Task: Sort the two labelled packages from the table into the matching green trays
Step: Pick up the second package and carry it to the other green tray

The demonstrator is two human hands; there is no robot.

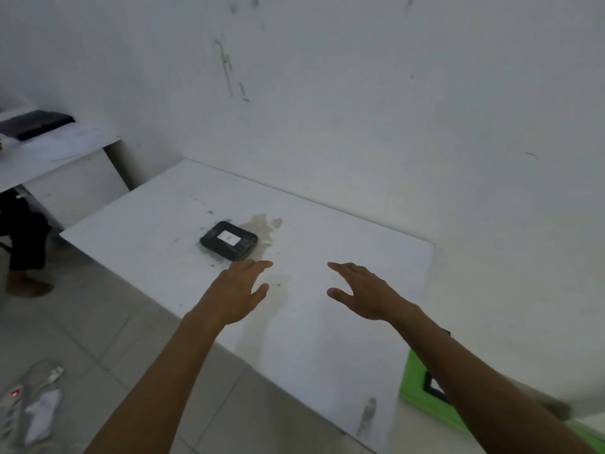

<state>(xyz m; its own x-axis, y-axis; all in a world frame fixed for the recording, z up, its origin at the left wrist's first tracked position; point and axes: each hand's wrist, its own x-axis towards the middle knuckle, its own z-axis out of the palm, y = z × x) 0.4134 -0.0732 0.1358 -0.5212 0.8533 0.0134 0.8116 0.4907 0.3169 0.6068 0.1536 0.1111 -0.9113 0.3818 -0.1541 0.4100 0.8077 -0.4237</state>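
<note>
A black package (228,240) with a white label lies flat on the white table (343,244), left of its middle. My left hand (235,291) hovers just in front of it, fingers apart and empty, fingertips a short way from the package's near edge. My right hand (363,293) is stretched out to the right of it, also open and empty. A green tray (417,381) sits low at the right beside the table; a dark package with a white label shows in it, mostly hidden behind my right forearm.
A wall stands right behind the table. At the left is a second white desk (55,152) with a black object on it, and a person's leg beneath. A power strip and cloth (32,404) lie on the tiled floor at the lower left.
</note>
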